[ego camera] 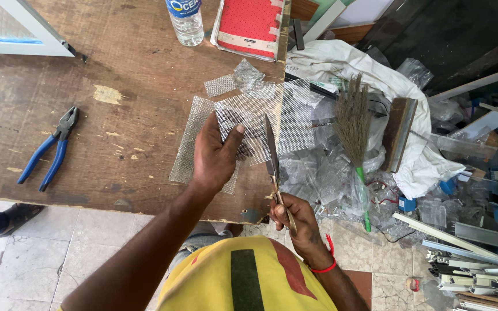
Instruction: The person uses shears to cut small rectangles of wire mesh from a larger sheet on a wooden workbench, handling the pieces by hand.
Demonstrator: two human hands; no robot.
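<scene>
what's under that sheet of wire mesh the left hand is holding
Under the mesh sheet held by the left hand, a second mesh piece lies on the wooden table. Its right part overhangs plastic scraps. The palm hides what lies beneath it.

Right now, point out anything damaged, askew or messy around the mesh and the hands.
The wooden table is scuffed, with chipped pale patches. Small mesh offcuts lie loose beyond the mesh sheet that the left hand grips, while the right hand holds scissors. Beside the table, plastic scraps and a broom lie heaped.

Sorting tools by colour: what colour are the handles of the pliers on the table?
Blue, seen in the head view: pliers.
</scene>
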